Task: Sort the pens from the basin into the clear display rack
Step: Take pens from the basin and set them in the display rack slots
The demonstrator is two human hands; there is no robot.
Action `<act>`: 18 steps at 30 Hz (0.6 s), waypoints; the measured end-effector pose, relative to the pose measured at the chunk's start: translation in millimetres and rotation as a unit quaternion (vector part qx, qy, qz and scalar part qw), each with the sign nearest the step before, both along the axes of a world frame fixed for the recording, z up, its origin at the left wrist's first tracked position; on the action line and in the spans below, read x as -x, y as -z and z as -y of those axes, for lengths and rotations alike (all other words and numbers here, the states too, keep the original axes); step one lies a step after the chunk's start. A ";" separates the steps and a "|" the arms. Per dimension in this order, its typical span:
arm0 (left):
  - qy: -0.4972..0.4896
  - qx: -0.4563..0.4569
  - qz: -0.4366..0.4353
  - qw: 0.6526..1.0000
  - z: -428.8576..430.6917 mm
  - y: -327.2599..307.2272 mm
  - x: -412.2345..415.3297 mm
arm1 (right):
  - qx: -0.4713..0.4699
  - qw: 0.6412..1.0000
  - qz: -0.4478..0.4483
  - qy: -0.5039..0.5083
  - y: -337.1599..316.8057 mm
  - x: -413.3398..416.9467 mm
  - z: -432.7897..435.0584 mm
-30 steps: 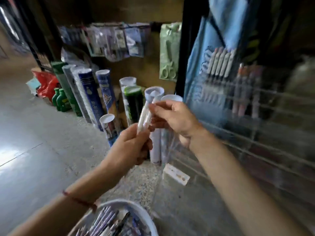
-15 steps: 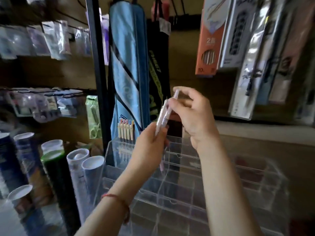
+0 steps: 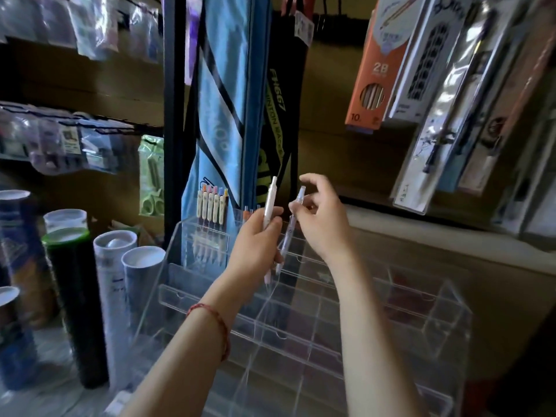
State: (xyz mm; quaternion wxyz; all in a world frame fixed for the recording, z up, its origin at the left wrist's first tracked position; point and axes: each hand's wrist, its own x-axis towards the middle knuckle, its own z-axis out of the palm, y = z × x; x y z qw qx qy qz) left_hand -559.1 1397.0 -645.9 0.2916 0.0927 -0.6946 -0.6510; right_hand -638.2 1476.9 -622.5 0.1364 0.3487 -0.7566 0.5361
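The left hand (image 3: 255, 245) is gripping a white pen (image 3: 268, 203) upright, its fingers curling round the barrel. The right hand (image 3: 323, 227) is pinching a pale see-through pen (image 3: 300, 196) near its top between thumb and forefinger, its other fingers arching loosely above. This pen is slanting down beside the left fingers. Both pens are hanging over the clear rack (image 3: 391, 311), where a row of pens (image 3: 212, 206) is standing in the back left compartment.
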 end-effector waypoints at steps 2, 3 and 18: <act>-0.001 -0.004 -0.003 1.000 2.0 -0.5 0.7 | -0.016 1.000 -0.005 -0.006 -0.1 0.1 -1.2; -0.001 -0.005 -0.005 1.000 2.9 -0.5 0.9 | -0.021 1.000 -0.004 -0.006 -0.8 0.2 -2.1; 0.028 0.000 0.012 1.000 7.5 -3.7 -3.2 | -0.177 0.981 -0.021 0.083 2.1 0.9 9.1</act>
